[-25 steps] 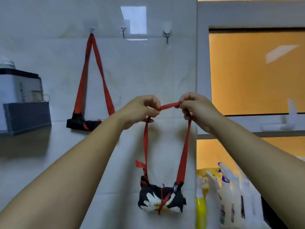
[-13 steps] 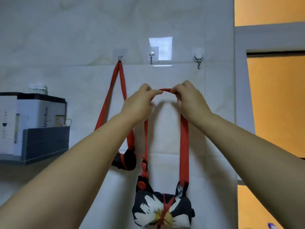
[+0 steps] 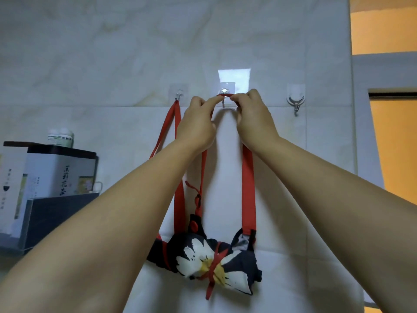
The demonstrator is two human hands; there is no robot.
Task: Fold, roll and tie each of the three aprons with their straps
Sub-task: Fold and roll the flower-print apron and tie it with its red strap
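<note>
A rolled dark apron with a white daisy print (image 3: 216, 260), tied with a thin red strap, hangs from its red neck strap (image 3: 248, 188). My left hand (image 3: 196, 123) and my right hand (image 3: 252, 118) pinch the top of that strap right at the middle wall hook (image 3: 224, 96). Another apron's red strap (image 3: 176, 123) hangs from the left hook (image 3: 179, 96); its bundle is mostly hidden behind my left arm and the daisy roll.
A bare metal hook (image 3: 295, 102) is fixed to the tiled wall at the right. A wall shelf (image 3: 56, 213) at the left holds boxes and small bottles (image 3: 60, 137). An orange window pane (image 3: 394, 143) with a grey frame lies at the right.
Both hands have lifted the daisy apron's strap up the wall from below the hooks to the middle hook. The view has tilted upward and closer to the wall.
</note>
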